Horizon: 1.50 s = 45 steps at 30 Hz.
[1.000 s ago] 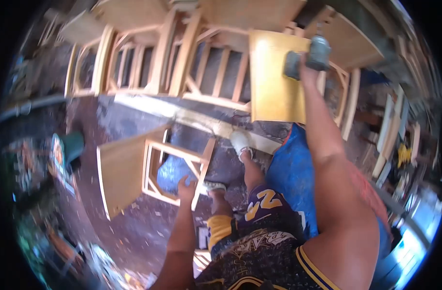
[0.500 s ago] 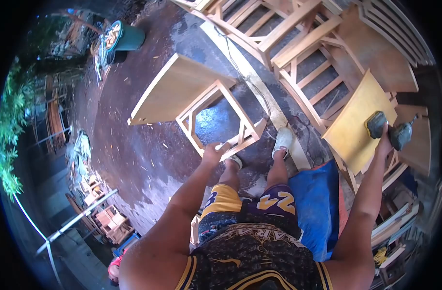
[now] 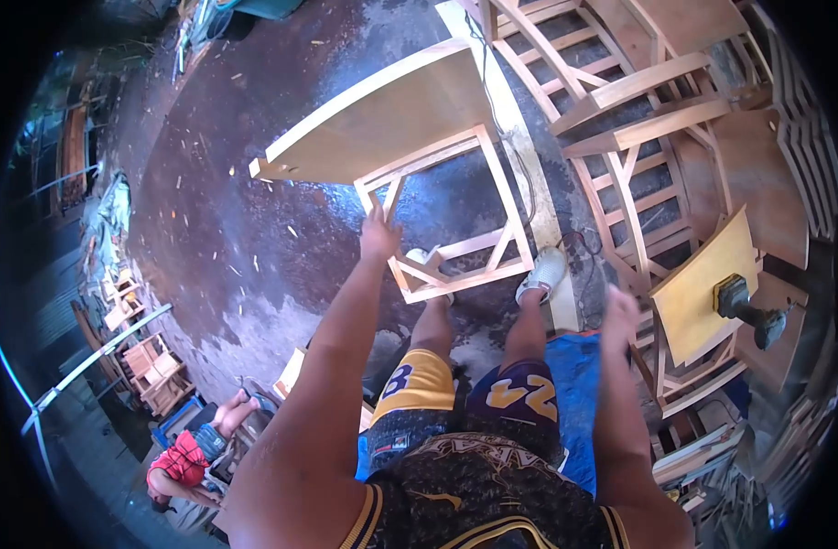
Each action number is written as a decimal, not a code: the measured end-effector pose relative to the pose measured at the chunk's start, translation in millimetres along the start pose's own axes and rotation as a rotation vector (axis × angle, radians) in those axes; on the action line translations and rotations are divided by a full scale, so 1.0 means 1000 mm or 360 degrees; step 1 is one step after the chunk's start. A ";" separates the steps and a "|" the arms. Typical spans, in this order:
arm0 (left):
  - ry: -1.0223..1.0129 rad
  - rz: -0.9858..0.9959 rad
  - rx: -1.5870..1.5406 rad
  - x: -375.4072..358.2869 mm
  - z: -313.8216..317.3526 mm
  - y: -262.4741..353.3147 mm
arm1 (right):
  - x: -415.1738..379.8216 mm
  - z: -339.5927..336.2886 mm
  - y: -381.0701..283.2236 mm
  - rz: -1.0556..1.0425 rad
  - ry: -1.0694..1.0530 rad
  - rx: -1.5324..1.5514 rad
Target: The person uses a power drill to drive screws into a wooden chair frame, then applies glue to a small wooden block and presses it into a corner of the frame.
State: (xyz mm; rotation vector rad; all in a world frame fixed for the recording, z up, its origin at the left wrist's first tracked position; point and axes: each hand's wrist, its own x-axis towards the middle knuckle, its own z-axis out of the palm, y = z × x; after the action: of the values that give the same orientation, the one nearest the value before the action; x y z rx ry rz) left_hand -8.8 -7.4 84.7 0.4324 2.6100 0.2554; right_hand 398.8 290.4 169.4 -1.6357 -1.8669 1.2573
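The left hand (image 3: 379, 236) has its grip round a near rail of the chair frame (image 3: 400, 146), tilted above the floor (image 3: 204, 197); steadying or turning it seems the step in hand, and I'd say repositioning calls for both hands. The right hand (image 3: 620, 318), right of the frame, blurs; its grip I can't tell. Farther right, a drill (image 3: 750, 313) rests on a yellow board (image 3: 692, 302).
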 end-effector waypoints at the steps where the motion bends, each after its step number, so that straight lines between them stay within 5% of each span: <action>1: 0.0010 0.0025 0.0029 0.014 0.001 -0.004 | 0.006 0.046 -0.014 0.0156 -0.0263 -0.0081; 5: 0.0013 0.0056 0.0090 0.065 0.010 -0.025 | 0.065 0.235 -0.060 -0.0673 -0.0460 -0.0150; 8: -0.0254 -0.0026 0.0252 0.059 -0.005 -0.016 | 0.111 0.328 -0.087 -0.1171 -0.0429 -0.0762; 10: -0.0334 0.0127 0.0262 0.046 -0.003 -0.027 | 0.118 0.349 -0.091 -0.0932 -0.0601 -0.0910; 17: -0.0555 0.0432 0.0271 -0.030 0.006 -0.068 | 0.039 0.265 -0.028 -0.0695 -0.0812 -0.1257; 22: -0.0848 0.0523 0.0307 -0.064 0.002 -0.080 | -0.016 0.221 -0.028 -0.0066 -0.0983 -0.1506; 24: -0.1043 0.0542 0.0172 -0.068 -0.009 -0.085 | -0.022 0.222 -0.005 -0.0082 -0.0938 -0.1506; 26: -0.0792 0.0727 0.0234 -0.076 -0.004 -0.104 | -0.019 0.226 0.015 -0.0074 -0.0897 -0.1513; 28: -0.1070 0.0512 -0.0144 -0.072 -0.006 -0.123 | -0.016 0.226 0.053 -0.0298 -0.0850 -0.1647; 30: -0.0814 0.0702 -0.0386 -0.078 -0.020 -0.142 | -0.021 0.225 -0.018 0.0103 -0.1009 -0.1563; 31: -0.0821 0.0612 -0.0423 -0.080 -0.034 -0.148 | -0.032 0.221 -0.032 0.0034 -0.0870 -0.1490; 34: -0.0875 0.0323 -0.0455 -0.095 -0.098 -0.156 | -0.040 0.200 0.001 0.0030 -0.1213 -0.1265; 36: -0.0765 0.0186 -0.0025 -0.105 -0.133 -0.158 | -0.068 0.172 -0.008 0.0155 -0.1332 -0.1063; 38: -0.0520 0.0490 0.0343 -0.105 -0.161 -0.159 | -0.101 0.132 -0.014 -0.0086 -0.1376 -0.0862; 40: -0.0478 0.0479 0.0129 -0.090 -0.178 -0.154 | -0.133 0.095 0.005 -0.0278 -0.1205 -0.0564; 45: -0.1072 0.0716 0.0049 0.006 -0.181 -0.086 | -0.232 -0.018 0.018 0.0545 -0.0384 -0.0395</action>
State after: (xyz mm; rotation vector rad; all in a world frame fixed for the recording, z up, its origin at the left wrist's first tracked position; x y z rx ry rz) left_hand -123.6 -104.4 217.0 0.9344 1.8412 0.1739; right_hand 485.0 81.9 229.0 -2.0870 -2.0102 1.4621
